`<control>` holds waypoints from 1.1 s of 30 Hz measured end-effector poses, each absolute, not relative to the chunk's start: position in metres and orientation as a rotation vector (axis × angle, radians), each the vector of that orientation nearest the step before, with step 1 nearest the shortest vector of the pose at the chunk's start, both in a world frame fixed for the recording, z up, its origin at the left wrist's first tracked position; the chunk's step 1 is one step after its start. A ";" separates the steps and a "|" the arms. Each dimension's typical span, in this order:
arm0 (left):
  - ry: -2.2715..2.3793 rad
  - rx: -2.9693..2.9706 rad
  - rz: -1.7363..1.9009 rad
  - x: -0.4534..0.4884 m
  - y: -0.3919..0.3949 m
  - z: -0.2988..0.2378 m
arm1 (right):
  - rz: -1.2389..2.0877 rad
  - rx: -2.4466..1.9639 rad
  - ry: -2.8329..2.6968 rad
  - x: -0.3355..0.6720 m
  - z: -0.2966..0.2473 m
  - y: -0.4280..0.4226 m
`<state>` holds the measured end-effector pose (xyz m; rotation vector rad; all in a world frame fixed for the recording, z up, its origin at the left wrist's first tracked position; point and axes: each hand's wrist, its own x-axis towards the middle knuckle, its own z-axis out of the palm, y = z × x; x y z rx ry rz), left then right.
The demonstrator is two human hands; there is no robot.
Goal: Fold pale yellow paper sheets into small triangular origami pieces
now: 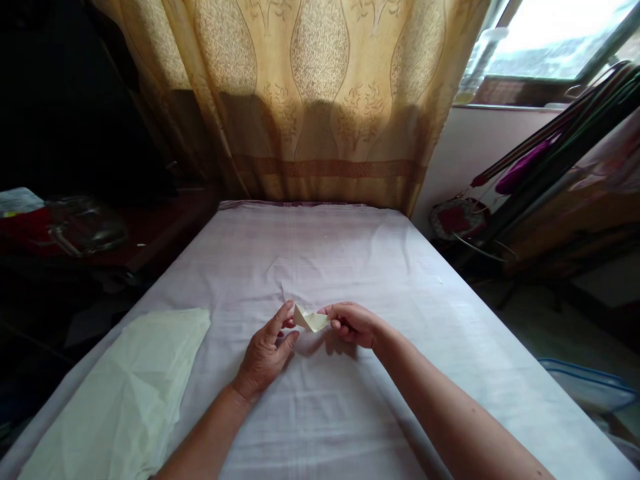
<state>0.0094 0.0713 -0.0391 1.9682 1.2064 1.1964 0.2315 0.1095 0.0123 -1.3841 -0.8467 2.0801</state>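
Note:
A small piece of folded cream paper (313, 321), shaped somewhat like a little boat with a raised left point, is held just above the sheet. My right hand (353, 323) pinches its right end between thumb and fingers. At the paper's left point is my left hand (267, 350), its thumb and index finger spread apart. Its other fingers are partly hidden close to the paper's edge, and whether they touch it I cannot tell. To the left lies a stack of creased, pale cream paper sheets (135, 380).
A pale checked sheet (320, 247) covers the bed-like surface. Behind it hangs a gold patterned curtain (320, 80). Dark furniture with a plastic-wrapped item (85, 223) stands left. On the right are a window (560, 40), a small bag (460, 217) and a blue-rimmed clear container (587, 387).

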 end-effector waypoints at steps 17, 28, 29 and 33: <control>1.163 2.295 1.065 0.001 0.067 -0.024 | 2.150 -1.433 -0.976 0.233 0.002 0.111; 1.249 1.702 0.867 0.001 0.071 -0.020 | 2.056 -1.250 -1.013 0.239 0.005 0.097; 1.240 1.676 0.859 0.001 0.071 -0.019 | 2.036 -1.226 -1.015 0.239 0.005 0.095; 1.232 1.644 0.847 0.000 0.072 -0.017 | 1.941 -1.160 -1.034 0.234 0.002 0.083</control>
